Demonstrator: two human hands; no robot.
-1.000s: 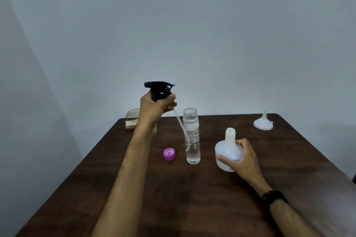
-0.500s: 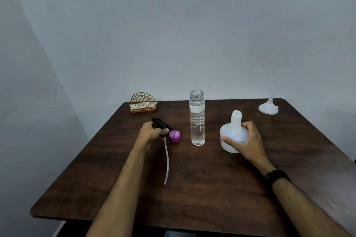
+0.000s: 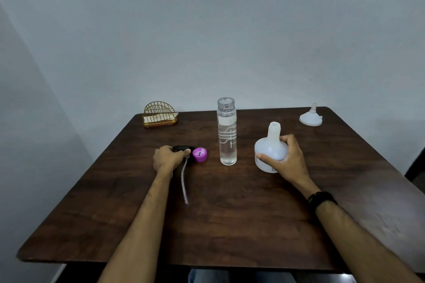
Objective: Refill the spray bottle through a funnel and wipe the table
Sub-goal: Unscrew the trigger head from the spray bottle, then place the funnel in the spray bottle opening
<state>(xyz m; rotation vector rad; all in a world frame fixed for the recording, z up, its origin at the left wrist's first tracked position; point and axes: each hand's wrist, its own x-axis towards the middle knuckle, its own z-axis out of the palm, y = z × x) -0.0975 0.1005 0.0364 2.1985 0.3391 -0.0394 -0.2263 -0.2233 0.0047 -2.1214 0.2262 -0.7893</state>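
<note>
My left hand (image 3: 167,159) rests on the dark wooden table (image 3: 230,225), fingers around the black spray head (image 3: 182,148); its pale dip tube (image 3: 184,181) trails toward me along the tabletop. My right hand (image 3: 286,159) grips the round white spray bottle (image 3: 270,150), which stands upright with its neck open. Between the hands a tall clear water bottle (image 3: 227,132) stands uncapped, nearly full. Its purple cap (image 3: 199,154) lies just right of the spray head. A white funnel (image 3: 311,117) sits upside down at the far right corner.
A gold wire holder with folded napkins (image 3: 159,115) stands at the table's far left corner, near the grey wall. A black band circles my right wrist. The table's near edge runs below my forearms.
My left hand brought the spray head down from the air to the tabletop beside the purple cap. The right hand has kept its grip on the white bottle.
</note>
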